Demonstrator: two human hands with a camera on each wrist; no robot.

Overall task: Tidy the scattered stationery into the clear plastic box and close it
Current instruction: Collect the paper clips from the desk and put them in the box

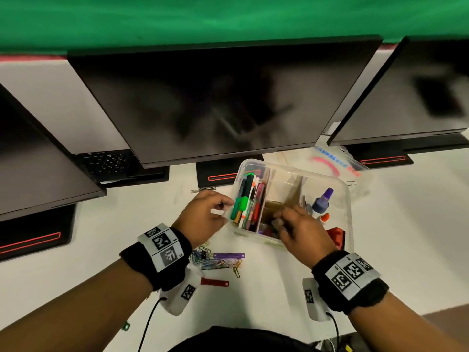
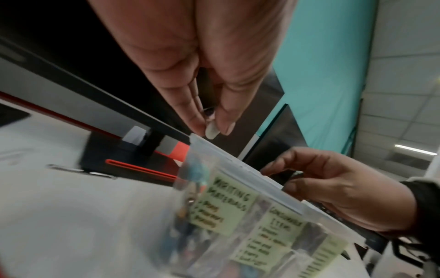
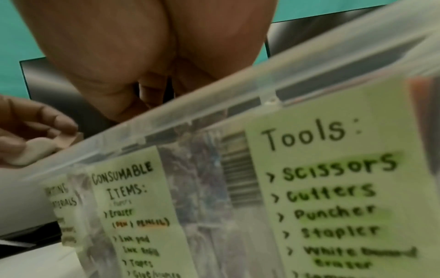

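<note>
- Clear plastic box [image 1: 345, 199], in the head view, sits lidless on the white worktop [image 1: 406, 237] below the middle monitor [image 1: 223, 102], split into compartments.
- Its left compartment holds pens and markers [image 1: 247, 201] lying lengthwise; a purple-capped bottle [image 1: 321, 200] stands in the right one, near something red [image 1: 336, 237] at the front corner.
- Left hand [image 1: 205, 215] hovers just beside the box's left wall, fingers curled, pinching a small pale piece; what it is cannot be told.
- Right hand [image 1: 299, 229] reaches down into the middle compartment, its fingertips hidden among the contents, so whether it grips anything cannot be told.
- Coloured paper clips [image 1: 215, 261], a purple strip [image 1: 229, 255] and a red strip [image 1: 215, 282] lie on the worktop in front of the box.
- A printed plastic bag [image 1: 337, 163] lies behind the box.
- Left wrist view: fingertips [image 2: 202, 120] press together over the box rim [image 2: 238, 165] with something small and dark between them; a label [image 2: 228, 205] reads "Writing Materials".
- Right wrist view: the front wall carries labels "Consumable Items" [image 3: 135, 206] and "Tools" [image 3: 338, 188]; the right hand's fingers dip behind the rim.
</note>
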